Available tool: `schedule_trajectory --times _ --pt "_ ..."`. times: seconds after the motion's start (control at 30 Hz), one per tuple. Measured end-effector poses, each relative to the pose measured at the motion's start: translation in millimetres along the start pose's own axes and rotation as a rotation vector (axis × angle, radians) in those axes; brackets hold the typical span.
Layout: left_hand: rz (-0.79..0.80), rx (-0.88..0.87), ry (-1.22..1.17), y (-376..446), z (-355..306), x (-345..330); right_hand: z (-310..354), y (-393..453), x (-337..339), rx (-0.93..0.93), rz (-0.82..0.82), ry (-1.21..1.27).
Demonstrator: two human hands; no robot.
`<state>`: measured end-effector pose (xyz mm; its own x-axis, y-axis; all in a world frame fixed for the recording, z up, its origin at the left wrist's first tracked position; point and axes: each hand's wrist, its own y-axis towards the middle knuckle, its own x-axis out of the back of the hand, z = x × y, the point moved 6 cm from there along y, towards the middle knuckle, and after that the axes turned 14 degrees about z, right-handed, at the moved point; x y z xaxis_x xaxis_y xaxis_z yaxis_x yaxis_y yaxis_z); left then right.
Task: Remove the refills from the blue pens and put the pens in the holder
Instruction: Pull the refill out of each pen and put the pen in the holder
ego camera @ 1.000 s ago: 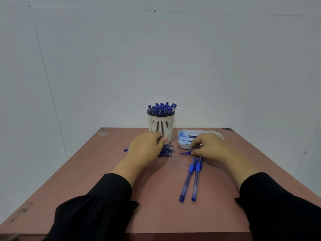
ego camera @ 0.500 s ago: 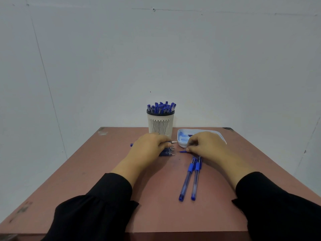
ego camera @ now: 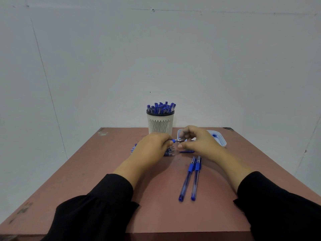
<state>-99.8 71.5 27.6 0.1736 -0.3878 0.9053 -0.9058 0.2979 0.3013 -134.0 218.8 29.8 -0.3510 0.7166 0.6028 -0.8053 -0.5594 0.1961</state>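
Blue shows at the tip of the pen (ego camera: 174, 140) that the left hand (ego camera: 152, 148) now pinches and holds just above the reddish surface (ego camera: 86, 171); half a second ago that hand lay lower, over the pile of pens (ego camera: 169, 152) at the foot of the holder (ego camera: 160, 123). The right hand (ego camera: 199, 142) has lifted from the loose blue piece (ego camera: 186, 151), which lies alone on the surface, and its thumb and forefinger are parted around the metal point without yet closing on it. I judge that one cycle has finished and a fresh pen is presented for its refill to be drawn out. The holder is already crowded with blue caps, and two pens (ego camera: 190, 178) lie side by side nearer the person, untouched. The white tray (ego camera: 223, 141) sits partly hidden behind the right hand
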Motion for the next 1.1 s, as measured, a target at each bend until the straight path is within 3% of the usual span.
schedule_trajectory --times 0.1,0.23,0.37,0.5,0.6,0.7,0.87,1.1 --pt "-0.017 -0.012 0.002 -1.2 -1.7 2.1 -3.6 1.6 -3.3 -0.040 0.017 0.099" --pt "-0.013 -0.015 0.018 -1.1 -2.7 1.8 -5.7 2.2 -4.2 -0.050 0.025 0.034" --pt "-0.031 -0.026 0.022 -1.5 -2.3 2.6 -5.6 0.9 -4.6 -0.020 0.034 0.193" --pt "-0.024 -0.024 0.022 -0.6 -1.9 1.9 -6.6 0.4 -4.7 -0.041 0.027 0.146" --pt "-0.024 -0.021 0.025 -0.2 -2.0 2.0 -3.5 -1.3 -4.9 -0.029 0.028 0.272" --pt "-0.039 -0.025 0.011 -0.6 -2.7 3.2 -4.6 -0.5 -3.8 -0.046 0.017 0.171" --pt "-0.038 -0.029 0.025 -1.1 -3.1 2.7 -4.2 -1.4 -2.8 -0.035 0.011 0.288" --pt "-0.019 -0.020 0.039 -1.4 -3.2 1.4 -4.2 -2.0 3.8 -0.016 0.011 0.221"
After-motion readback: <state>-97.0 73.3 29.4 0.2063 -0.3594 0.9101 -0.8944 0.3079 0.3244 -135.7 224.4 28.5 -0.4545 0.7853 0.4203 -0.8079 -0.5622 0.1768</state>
